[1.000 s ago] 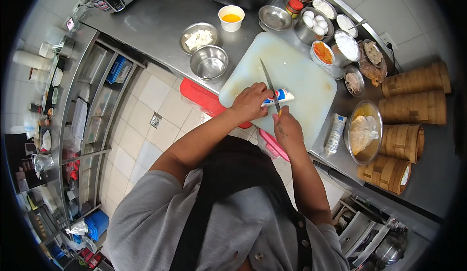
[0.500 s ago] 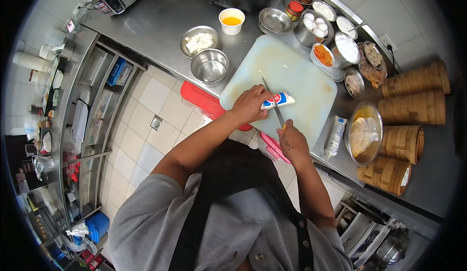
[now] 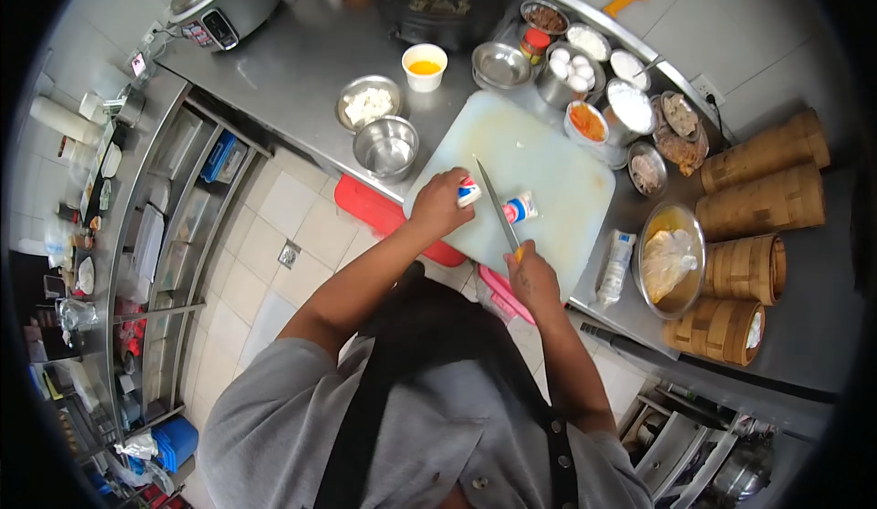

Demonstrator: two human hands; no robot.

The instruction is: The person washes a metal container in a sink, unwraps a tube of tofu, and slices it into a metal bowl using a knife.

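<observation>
A white cutting board (image 3: 566, 175) lies on the steel counter. My left hand (image 3: 442, 204) holds one cut piece of a white, blue and red wrapped package (image 3: 469, 192) over the board's left part. The other piece (image 3: 521, 207) rests on the board, right of the blade. In my right hand (image 3: 533, 276) is the orange handle of a knife (image 3: 498, 204), its blade pointing up and left between the two pieces. Beyond the board's left corner stand an empty steel bowl (image 3: 385, 147) and a bowl of white chunks (image 3: 369, 104).
Several ingredient bowls, eggs (image 3: 572, 68) among them, line the board's far right side. A wrapped white roll (image 3: 616, 269), a steel bowl with a bag (image 3: 671, 262) and bamboo steamers (image 3: 744, 269) stand right. A cup of yellow liquid (image 3: 424, 68) is behind.
The package, in one length before, is now in two separate pieces. My left hand has moved left with one piece, and the knife blade has left the package. The view has shifted slightly.
</observation>
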